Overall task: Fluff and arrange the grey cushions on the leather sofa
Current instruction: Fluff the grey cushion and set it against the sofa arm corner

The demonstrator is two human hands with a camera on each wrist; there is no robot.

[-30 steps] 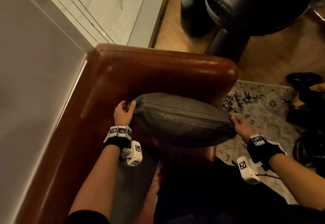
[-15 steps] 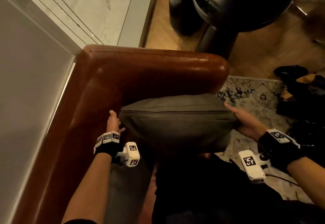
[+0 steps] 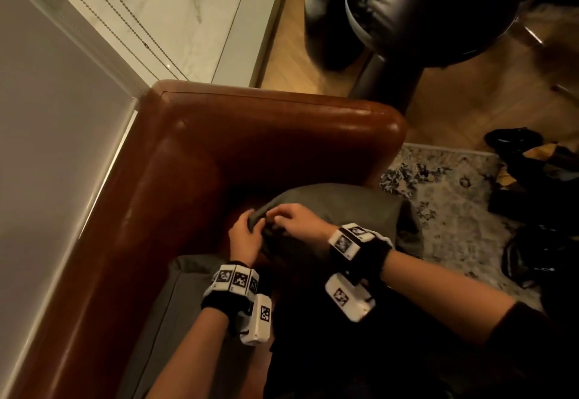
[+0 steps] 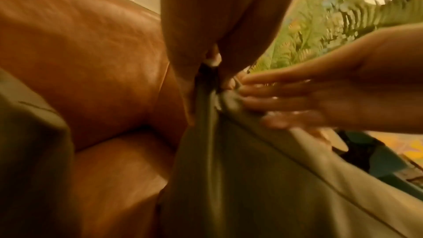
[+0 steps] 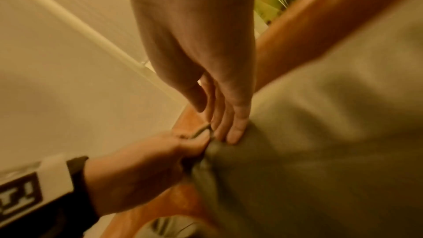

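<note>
Your left hand (image 3: 247, 235) is pinching the near-left corner of the grey cushion (image 3: 344, 210), which is standing in the sofa (image 3: 188, 179) corner against the armrest. Your right hand (image 3: 300, 220) is pressing on it beside that corner, fingers nearly straight. The cushion looks soft and light; corners and seams offer the firmest hold. Open room is lying right, over the rug (image 3: 445, 198).

Blur hides the hands' (image 5: 213, 133) hold on the cushion (image 5: 320, 160) corner.
</note>
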